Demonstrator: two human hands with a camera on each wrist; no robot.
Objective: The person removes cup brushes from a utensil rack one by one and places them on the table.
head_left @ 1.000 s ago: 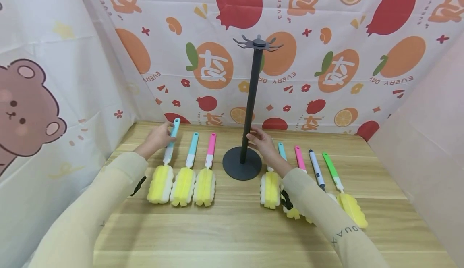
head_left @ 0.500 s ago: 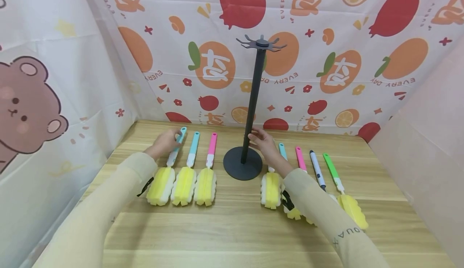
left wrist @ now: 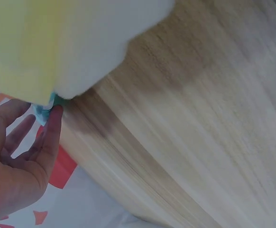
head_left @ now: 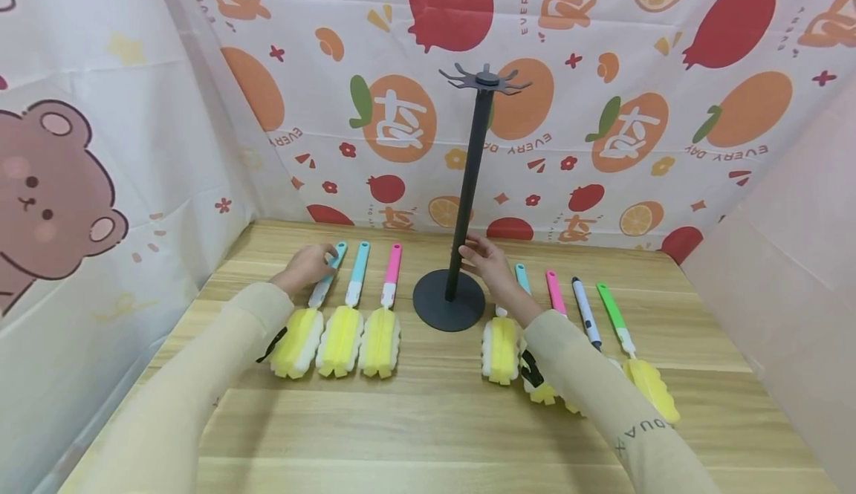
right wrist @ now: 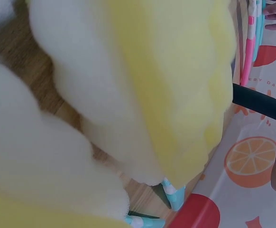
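Note:
In the head view my left hand [head_left: 309, 265] pinches the light-blue handle of the leftmost sponge bottle brush [head_left: 297, 344], which lies slanted on the table with its yellow-and-white head toward me. Up close in the left wrist view, thumb and finger meet on the handle [left wrist: 44, 113] beside the sponge. A blue-handled brush [head_left: 341, 339] and a pink-handled one [head_left: 379, 342] lie to its right. My right hand [head_left: 491, 267] holds the lower pole of a black stand [head_left: 472, 167], thumb in front. The stand is upright, topped by a ring of hooks [head_left: 487, 82] with nothing hanging there.
Right of the stand, a row of several more brushes lies on the wooden table [head_left: 414, 434], among them a green-handled one [head_left: 649, 386]; my right forearm partly covers them. A fruit-print cloth [head_left: 301, 70] hangs behind the table.
My left hand has moved right and slightly down, bringing the leftmost brush's handle closer to the neighbouring blue one. The right hand stays on the pole; the head view has shifted slightly.

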